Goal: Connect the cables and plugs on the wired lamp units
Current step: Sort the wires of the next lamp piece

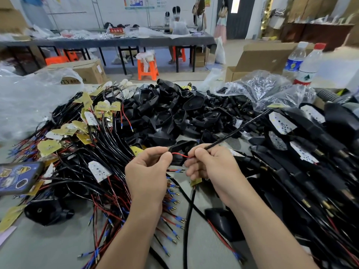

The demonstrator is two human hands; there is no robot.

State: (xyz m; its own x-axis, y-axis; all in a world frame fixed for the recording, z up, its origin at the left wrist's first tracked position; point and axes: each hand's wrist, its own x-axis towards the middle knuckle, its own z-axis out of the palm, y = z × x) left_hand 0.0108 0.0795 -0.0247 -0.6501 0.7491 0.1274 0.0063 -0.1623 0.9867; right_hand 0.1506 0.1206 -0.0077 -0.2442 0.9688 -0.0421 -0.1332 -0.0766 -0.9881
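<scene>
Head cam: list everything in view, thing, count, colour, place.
red wire: one, red, stretched between both hands
black cable: one, black, from right hand up to the right
lamp housings: many, black, piled at table centre
wired LED boards: many, yellow and white with black and red leads, left heap
assembled lamp units: many, black, right side
phone: one, dark blue, left edge
water bottles: two, clear, far right
orange stools: several, orange, floor beyond table
left hand: one, pinches red wire
right hand: one, grips black cable

Glossy black plastic lamp housings, crinkled clear plastic bags, matt cardboard box, brass-coloured metal plug tips.
</scene>
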